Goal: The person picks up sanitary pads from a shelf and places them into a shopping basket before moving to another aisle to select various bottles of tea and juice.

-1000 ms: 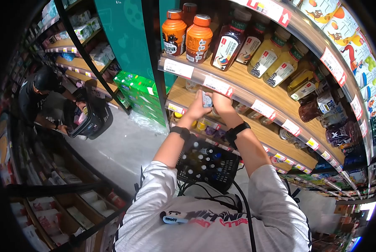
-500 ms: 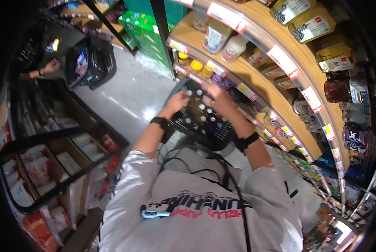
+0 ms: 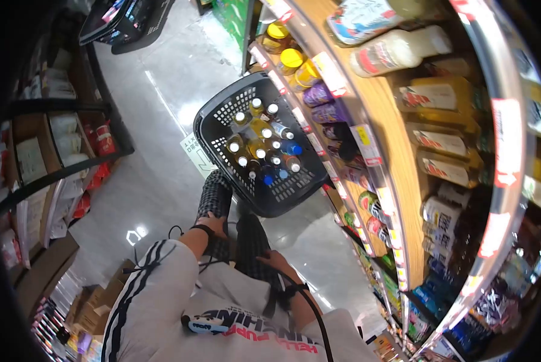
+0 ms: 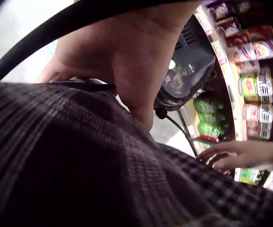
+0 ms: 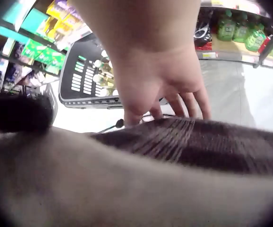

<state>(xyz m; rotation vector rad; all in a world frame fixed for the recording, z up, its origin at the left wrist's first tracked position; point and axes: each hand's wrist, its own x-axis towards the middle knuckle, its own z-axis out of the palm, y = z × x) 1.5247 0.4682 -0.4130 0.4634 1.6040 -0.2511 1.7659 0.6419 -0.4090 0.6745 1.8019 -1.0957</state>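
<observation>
Two baskets, one store floor [image 3: 153, 187], shelves on one side. Floor: grey, glossy, light-streaked, stretching left of and beyond both hands' fingers. Shelf [image 3: 382, 120], pale wood: right of the fingers, carrying amber bottles [image 3: 442, 96] on their sides as seen from above. Jars [image 3: 291, 58], yellow-lidded: far ahead of the fingers, on a lower shelf, purple packs [image 3: 328, 111] just beside. Bins [image 3: 38, 145] of packets: left of the fingers. Cartons [image 3: 104, 298], brown: behind and left of them.

Basket [image 3: 267, 204], black, slotted: on the floor, just ahead of the fingers, near the shelf; inside, a cluster of capped bottles [image 3: 259, 148], caps white and blue. Far basket [image 3: 128, 27]: well ahead and left of the fingers.

Left hand [image 3: 215, 225]: palm down on the checked trousers [image 3: 216, 196], wrist banded, fingers relaxed, gripping nothing. Right hand [image 3: 278, 263]: lower on the other leg's side, arm bent, fingers apart and loosely extended on the cloth, gripping nothing.
</observation>
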